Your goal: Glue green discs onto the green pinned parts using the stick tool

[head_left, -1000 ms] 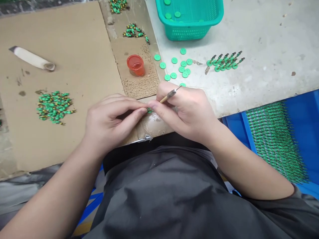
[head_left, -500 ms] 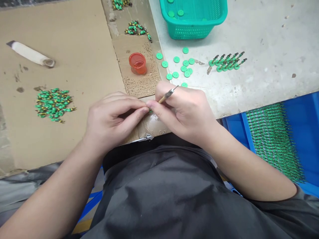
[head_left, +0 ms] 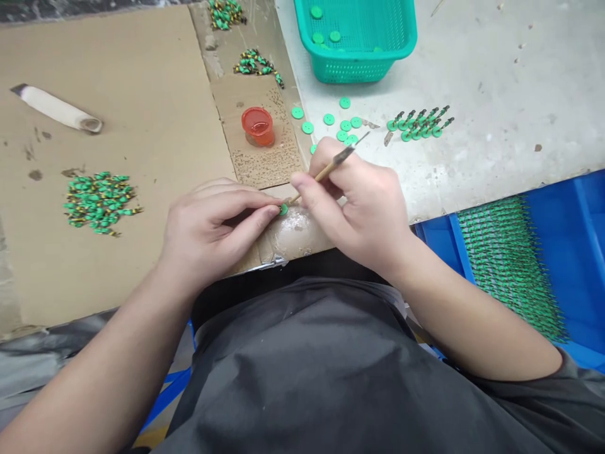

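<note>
My left hand is closed, its thumb and forefinger pinching a small green disc near the table's front edge. Anything else in that pinch is hidden by the fingers. A slim wooden-handled brush is held in my right hand; its dark, thin-tipped end points up and away, and the other end lies close to the green disc. Beyond my right hand several loose green discs with small holes lie scattered. An orange-red cup with liquid in it stands behind my hands.
A green basket holds more discs. Several small figures on green bases stand at the right. Green-and-yellow figure pieces are heaped on the cardboard, near a white tube. Rows of figures fill part of a blue crate.
My right hand has moved away from my left fingertips, up and to the right, with the brush. The green disc in the left pinch is now exposed. The view has shifted slightly.
</note>
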A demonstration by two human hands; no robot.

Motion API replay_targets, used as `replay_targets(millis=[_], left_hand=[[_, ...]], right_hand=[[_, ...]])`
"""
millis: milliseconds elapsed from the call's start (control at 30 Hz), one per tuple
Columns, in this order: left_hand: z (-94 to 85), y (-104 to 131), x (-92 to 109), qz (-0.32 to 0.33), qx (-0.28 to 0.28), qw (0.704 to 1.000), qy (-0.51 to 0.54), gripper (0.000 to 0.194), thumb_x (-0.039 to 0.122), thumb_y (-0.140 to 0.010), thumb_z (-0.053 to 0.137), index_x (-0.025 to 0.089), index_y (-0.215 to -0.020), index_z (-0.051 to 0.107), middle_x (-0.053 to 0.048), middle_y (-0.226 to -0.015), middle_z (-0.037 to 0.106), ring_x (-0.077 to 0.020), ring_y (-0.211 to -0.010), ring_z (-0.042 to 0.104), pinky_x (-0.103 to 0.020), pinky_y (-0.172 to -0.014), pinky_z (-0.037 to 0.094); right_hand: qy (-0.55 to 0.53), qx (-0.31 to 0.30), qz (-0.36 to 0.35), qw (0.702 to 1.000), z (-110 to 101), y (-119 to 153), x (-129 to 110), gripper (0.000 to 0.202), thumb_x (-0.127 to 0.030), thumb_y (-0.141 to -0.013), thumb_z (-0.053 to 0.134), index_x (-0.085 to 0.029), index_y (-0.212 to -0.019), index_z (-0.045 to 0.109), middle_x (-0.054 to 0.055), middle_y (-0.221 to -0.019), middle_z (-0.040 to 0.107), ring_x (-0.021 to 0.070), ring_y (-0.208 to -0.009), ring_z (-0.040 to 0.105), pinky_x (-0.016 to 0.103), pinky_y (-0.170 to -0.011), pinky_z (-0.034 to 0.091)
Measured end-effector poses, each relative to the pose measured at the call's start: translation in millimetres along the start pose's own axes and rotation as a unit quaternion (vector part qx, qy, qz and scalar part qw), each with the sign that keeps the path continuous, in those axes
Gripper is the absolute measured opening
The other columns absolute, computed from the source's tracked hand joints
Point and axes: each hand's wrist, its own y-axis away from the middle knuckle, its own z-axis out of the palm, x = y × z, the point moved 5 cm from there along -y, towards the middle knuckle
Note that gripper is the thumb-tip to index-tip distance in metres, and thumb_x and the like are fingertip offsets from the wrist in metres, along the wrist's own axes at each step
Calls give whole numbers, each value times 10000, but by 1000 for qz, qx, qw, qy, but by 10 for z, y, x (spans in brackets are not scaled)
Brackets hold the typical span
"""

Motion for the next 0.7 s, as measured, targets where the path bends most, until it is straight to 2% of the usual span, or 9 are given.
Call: replay_targets(millis=[133, 233, 333, 500, 700], left_hand=[[0, -7, 10, -2, 3, 1000, 1, 81, 251, -1072, 798, 274, -1098, 872, -4, -1026, 898, -151, -882, 805, -324, -863, 633], [4, -14, 16, -10, 4, 1000, -3, 83, 270, -1075, 797, 273, -1096, 877, -8, -1029, 901, -157, -886, 809, -330, -859, 635], [4, -12, 25, -13, 8, 1000, -3, 78, 262, -1071, 801, 267, -1086, 878, -9, -1017, 898, -152, -880, 806, -322, -847, 628], [3, 18, 1, -27, 11, 1000, 7, 79, 243, -1061, 814, 268, -1094, 881, -5, -1036, 901, -149, -901, 816, -307, -848, 621], [-6, 20, -8, -41, 13, 999, 4, 75, 271, -1055, 815, 284, -1065, 889, 5, -998, 894, -151, -857, 801, -315, -811, 614]], right_hand=[[6, -25, -10, 1000, -27, -38, 55, 170, -438, -1179, 667, -274, -1140, 690, 46, -1020, 772, 246, -1029, 768, 334, -896, 591], [11, -48, -21, 999, 32, -55, 108, 202, -367, -1173, 651, -256, -1007, 681, 48, -1044, 791, 237, -968, 773, 348, -872, 584], [13, -41, -17, 999, 98, -67, 161, 266, -352, -1175, 636, -250, -930, 647, 39, -1026, 789, 228, -922, 771, 354, -859, 577], [-3, -68, -5, 998, 188, -109, 187, 342, -437, -1197, 632, -260, -905, 618, 54, -1040, 805, 232, -969, 770, 347, -902, 578], [-16, -75, -21, 997, 233, -158, 176, 252, -353, -1185, 659, -259, -951, 656, 44, -1106, 805, 243, -1034, 789, 353, -945, 599]])
